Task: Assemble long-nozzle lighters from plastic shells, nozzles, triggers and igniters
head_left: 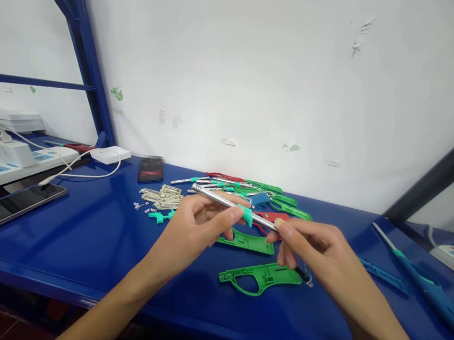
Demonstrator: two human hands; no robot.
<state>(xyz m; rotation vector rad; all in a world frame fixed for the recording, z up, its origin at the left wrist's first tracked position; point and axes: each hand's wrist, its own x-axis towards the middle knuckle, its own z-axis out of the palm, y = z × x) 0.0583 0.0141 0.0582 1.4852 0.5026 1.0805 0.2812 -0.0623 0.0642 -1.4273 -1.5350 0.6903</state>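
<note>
Metal, thin and shiny, the tube (224,200) is held level above the blue table (82,230), slanting from upper left down to the right. The left hand (195,223) pinches it near the teal collar (246,214), thumb and fingers closed round the shaft. The right hand (308,243) pinches the lower end, where a dark tip (304,276) with what may be a fine wire pokes out, though that end is too small to tell. The tube looks light, stiff and rather slippery; the plastic collar seems the surest grip. Two green handle shells (258,276) lie just below the hands.
</note>
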